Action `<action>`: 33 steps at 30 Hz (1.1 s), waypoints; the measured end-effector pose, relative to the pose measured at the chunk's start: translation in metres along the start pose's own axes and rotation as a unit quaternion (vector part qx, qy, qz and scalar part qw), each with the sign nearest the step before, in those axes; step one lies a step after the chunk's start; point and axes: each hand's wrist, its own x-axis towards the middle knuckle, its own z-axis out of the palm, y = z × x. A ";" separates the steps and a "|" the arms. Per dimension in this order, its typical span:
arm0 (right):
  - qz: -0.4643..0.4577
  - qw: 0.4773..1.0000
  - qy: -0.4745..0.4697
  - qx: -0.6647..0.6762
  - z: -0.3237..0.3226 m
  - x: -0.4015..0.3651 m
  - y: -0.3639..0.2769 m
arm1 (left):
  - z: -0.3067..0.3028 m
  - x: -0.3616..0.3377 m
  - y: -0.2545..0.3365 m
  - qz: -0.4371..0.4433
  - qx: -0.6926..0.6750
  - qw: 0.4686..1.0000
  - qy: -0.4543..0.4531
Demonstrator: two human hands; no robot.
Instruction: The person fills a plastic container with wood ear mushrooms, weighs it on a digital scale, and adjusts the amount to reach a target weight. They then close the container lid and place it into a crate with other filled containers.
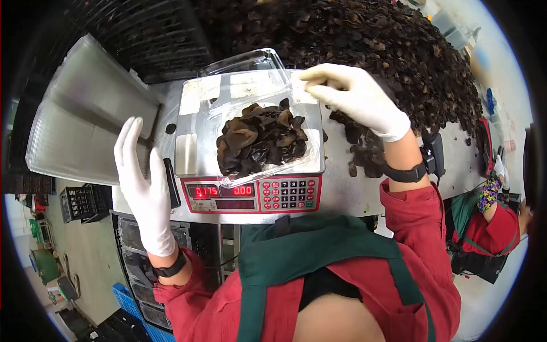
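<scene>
A clear plastic clamshell box (225, 180) lies on the scale (188, 154) with its lid (273, 57) folded back to the far side. Dark brown wood ear mushrooms (262, 139) are heaped in it. My right hand (359, 100), in a white glove, hovers by the box's far right corner, thumb and fingers apart with nothing seen between them. My left hand (139, 182), also gloved in white, is raised left of the scale, fingers stretched and thumb spread, holding nothing. The scale's red display reads 0.175 and 0.00.
A large pile of wood ears (421, 62) covers the table's far right. Nested clear boxes (91, 114) stand at the left, near a black crate (142, 34). A dark flat object (171, 182) lies beside the scale. Another person in a red sleeve (496, 228) is at the far right.
</scene>
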 end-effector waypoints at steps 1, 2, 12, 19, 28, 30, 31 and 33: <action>0.047 0.998 -0.007 0.030 -0.005 -0.004 0.003 | -0.002 0.005 -0.003 0.005 -0.007 1.000 -0.010; 0.005 1.000 0.026 0.015 -0.005 -0.007 0.014 | -0.002 0.011 -0.003 0.000 -0.016 1.000 -0.013; 0.151 0.979 0.052 0.127 -0.005 -0.067 0.077 | 0.060 0.054 -0.028 -0.010 0.009 0.989 -0.150; 0.160 0.978 0.040 0.126 0.004 -0.090 0.091 | 0.097 0.085 -0.035 -0.101 0.089 0.962 -0.236; 0.097 0.932 0.041 0.347 0.007 -0.072 0.091 | 0.103 0.085 -0.010 -0.014 0.133 0.976 -0.172; 0.065 0.895 0.045 0.438 0.011 -0.067 0.104 | 0.093 0.081 0.018 0.062 0.041 0.990 -0.119; 0.052 0.878 0.054 0.472 0.015 -0.066 0.113 | 0.089 0.079 0.035 0.092 0.012 0.988 -0.124; 0.072 0.817 0.073 0.568 0.025 -0.063 0.128 | 0.088 0.070 0.063 0.171 -0.041 0.975 -0.133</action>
